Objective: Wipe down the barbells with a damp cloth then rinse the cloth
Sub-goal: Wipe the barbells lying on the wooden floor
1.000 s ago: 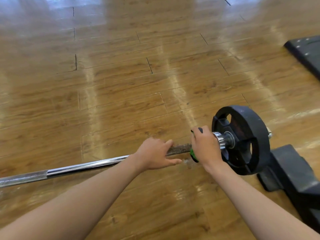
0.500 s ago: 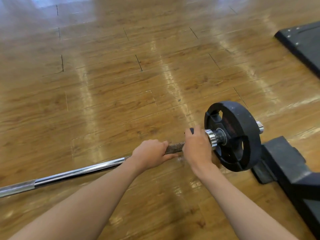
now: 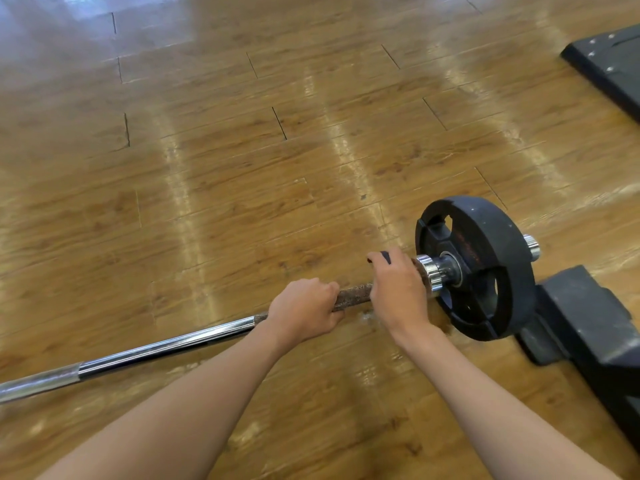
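Left hand (image 3: 301, 313) has closed up: a second ago its fingers lay flatter along the bar with the thumb out, now they curl right round it. Green edge of the cloth (image 3: 383, 257) that showed under the right hand (image 3: 398, 289) is gone; only a dark corner pokes out at that hand's 11 o'clock.

Right hand has barely travelled along the bar and is still hard against the chrome collar (image 3: 427, 273). My read: it's twisting the cloth around the bar, not stroking along it.

Barbell (image 3: 166, 348) lies on the wooden floor (image 3: 242, 168), running from 8 o'clock of the view to about 3 o'clock. Right hand is wrapped over bar and cloth together. Left hand grips the rusty section (image 3: 353, 296) just beside it, at its 8 o'clock, likely steadying against the twist.

Judgement: still on the wipe step, inner end only. Long chrome shaft toward 8 o'clock looks not yet reached. Rinse not started.

Black weight plate (image 3: 485, 237) sits upright at 3 o'clock of the right hand, just past the collar. Black block (image 3: 581, 323) at the plate's 4 o'clock, close or touching, can't tell which. Black platform (image 3: 609, 64) at 1 o'clock of the view, well apart.

Whole scene sits lower-left in frame versus a second ago; that's head motion.
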`<state>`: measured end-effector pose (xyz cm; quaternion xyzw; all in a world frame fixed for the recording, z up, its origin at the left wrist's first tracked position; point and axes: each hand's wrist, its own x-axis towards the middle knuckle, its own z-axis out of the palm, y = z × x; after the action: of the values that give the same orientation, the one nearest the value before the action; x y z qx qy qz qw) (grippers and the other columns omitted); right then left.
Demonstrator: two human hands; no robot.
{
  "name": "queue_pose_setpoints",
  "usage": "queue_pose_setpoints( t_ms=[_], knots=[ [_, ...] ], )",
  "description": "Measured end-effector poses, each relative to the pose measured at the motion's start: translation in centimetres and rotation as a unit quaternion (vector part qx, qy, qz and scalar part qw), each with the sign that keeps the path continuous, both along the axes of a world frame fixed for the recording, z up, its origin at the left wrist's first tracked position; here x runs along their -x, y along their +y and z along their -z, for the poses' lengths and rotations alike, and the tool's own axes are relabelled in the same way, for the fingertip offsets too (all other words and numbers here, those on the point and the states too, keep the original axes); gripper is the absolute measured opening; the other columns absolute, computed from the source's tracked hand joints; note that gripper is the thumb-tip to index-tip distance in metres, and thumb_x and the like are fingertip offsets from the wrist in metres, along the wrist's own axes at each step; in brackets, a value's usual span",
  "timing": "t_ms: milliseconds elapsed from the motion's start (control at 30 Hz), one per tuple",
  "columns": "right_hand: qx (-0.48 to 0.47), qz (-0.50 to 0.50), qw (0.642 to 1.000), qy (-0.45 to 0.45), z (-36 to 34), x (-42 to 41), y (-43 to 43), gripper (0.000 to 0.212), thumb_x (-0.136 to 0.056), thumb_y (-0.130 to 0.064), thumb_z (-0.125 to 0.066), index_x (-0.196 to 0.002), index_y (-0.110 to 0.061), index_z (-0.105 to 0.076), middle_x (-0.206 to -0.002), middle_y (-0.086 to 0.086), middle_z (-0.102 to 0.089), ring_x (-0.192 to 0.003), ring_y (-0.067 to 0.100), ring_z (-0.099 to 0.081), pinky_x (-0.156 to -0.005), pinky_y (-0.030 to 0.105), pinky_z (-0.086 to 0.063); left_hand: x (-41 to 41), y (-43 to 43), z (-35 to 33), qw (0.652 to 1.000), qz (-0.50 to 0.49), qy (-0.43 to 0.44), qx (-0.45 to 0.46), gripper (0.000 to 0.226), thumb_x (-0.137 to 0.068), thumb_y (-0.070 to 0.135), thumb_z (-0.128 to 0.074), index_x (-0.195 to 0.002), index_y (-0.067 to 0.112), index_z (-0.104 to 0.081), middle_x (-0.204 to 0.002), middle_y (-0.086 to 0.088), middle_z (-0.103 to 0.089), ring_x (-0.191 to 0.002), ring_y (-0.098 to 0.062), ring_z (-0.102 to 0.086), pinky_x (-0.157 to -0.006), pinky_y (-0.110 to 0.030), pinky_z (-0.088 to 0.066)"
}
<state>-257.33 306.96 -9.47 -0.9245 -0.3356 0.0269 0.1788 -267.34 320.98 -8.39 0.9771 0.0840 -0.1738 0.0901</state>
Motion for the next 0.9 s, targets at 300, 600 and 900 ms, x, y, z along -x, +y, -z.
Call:
queue_pose_setpoints(
  t_ms=[300, 600, 900],
  knots=[
    [-0.082, -0.085, 0.988, -0.096, -1.3, 0.0, -5.8, 0.052, -0.082, 0.013, -0.067, -0.131, -0.004, -0.063, -0.118, 0.015, -0.06, -0.107, 0.032, -0.061, -0.09, 0.042, -0.057, 0.4, -0.3, 0.2, 0.998, 0.03, -0.05, -0.009, 0.055, -0.096, 0.074, -0.02, -0.104, 0.024, -0.042, -0.072, 0.005, -0.054, -0.052, -0.019, -0.052, -0.044, -0.033, -0.04],
    [-0.051, -0.015, 0.996, -0.07, -0.8, -3.3, -7.3, 0.043, -0.103, -0.015, -0.054, -0.145, -0.007, -0.052, -0.137, 0.013, -0.057, -0.129, 0.03, -0.054, -0.107, 0.046, -0.048, -4.8, -3.3, -0.5, 0.996, 0.049, -0.07, -0.007, 0.057, -0.099, 0.066, -0.027, -0.116, 0.021, -0.056, -0.106, -0.003, -0.057, -0.094, -0.026, -0.057, -0.069, -0.036, -0.046],
    [-0.025, -0.029, 0.997, -0.065, -0.8, -6.7, -2.6, 0.017, -0.098, -0.011, -0.061, -0.111, -0.004, -0.07, -0.1, 0.011, -0.07, -0.095, 0.03, -0.066, -0.082, 0.038, -0.055, -6.8, -4.9, 1.8, 0.994, 0.076, -0.072, -0.042, 0.075, -0.101, 0.062, -0.015, -0.157, 0.013, -0.019, -0.159, -0.008, -0.034, -0.151, -0.03, -0.023, -0.12, -0.063, -0.015]
  ],
)
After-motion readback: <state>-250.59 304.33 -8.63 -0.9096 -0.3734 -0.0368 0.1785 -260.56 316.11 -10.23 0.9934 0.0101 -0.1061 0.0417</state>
